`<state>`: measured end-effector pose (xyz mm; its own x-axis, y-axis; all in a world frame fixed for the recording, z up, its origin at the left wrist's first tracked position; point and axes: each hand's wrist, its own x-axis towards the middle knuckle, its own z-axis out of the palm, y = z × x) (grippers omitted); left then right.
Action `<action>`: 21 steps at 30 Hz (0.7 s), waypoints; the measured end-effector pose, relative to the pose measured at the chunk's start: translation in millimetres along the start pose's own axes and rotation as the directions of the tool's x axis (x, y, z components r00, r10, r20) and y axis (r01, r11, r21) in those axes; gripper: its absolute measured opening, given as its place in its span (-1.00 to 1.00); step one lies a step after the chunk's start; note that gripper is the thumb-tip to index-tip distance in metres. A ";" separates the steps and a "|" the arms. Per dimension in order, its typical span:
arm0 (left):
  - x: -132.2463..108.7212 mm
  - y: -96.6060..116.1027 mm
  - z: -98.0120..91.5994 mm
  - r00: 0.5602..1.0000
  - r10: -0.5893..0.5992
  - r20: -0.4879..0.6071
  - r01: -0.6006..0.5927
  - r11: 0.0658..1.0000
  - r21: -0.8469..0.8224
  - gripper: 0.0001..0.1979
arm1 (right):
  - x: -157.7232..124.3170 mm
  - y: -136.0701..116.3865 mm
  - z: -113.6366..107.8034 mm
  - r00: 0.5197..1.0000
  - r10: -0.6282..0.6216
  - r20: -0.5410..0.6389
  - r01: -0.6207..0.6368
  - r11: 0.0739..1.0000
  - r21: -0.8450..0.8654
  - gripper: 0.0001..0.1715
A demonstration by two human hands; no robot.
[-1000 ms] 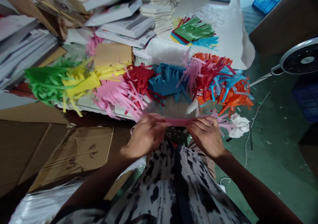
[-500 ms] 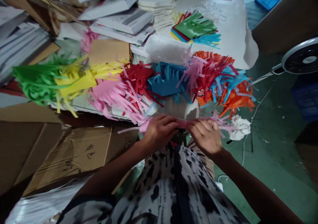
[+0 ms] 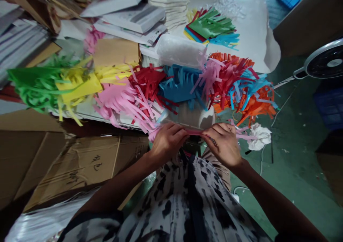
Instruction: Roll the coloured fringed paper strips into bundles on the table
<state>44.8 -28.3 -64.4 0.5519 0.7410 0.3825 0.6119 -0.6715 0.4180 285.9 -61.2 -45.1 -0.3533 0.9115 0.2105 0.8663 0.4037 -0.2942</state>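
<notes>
Your left hand [image 3: 168,143] and right hand [image 3: 221,144] have their fingers clamped with the thumbs on a pink paper strip [image 3: 194,131], held taut off the near edge of the table [image 3: 249,38]. A hard pull could tear it; a snag on the fringed paper pile [image 3: 182,88] could drag that pile over the edge.

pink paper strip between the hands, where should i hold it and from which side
Grip the pink paper strip on its narrow solid middle band, coming from above and the near side with each hand, as the left hand and right hand sit now. That band looks uncut and firmer, while the thin fringe strands splaying past the right hand would probably bend or tear.
</notes>
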 end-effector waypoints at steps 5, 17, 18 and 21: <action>-2.1 -11.5 -20.0 0.989 -0.107 0.103 0.101 0.993 0.057 -0.82 | 0.9 5.2 -4.0 0.997 0.077 0.026 -0.078 0.995 0.055 -0.71; 25.6 -16.4 -35.5 0.953 -0.084 0.291 0.026 0.980 0.197 -0.75 | 14.1 -5.3 -6.9 0.987 0.130 0.092 -0.121 0.988 -0.092 -0.78; 26.5 -17.2 -34.6 0.954 -0.079 0.289 0.018 0.978 0.208 -0.75 | 13.7 -7.3 -6.2 0.989 0.129 0.079 -0.119 0.986 -0.119 -0.79; 26.8 -16.9 -27.7 0.959 -0.074 0.273 0.004 0.969 0.248 -0.78 | 9.8 -15.6 -1.2 0.996 0.078 -0.032 -0.083 0.974 -0.212 -0.88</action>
<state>33.6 2.8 -38.4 0.6388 0.7612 0.1116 0.7355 -0.6468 0.2016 269.3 -58.7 -37.3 -0.2729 0.9372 0.2171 0.9479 0.3006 -0.1060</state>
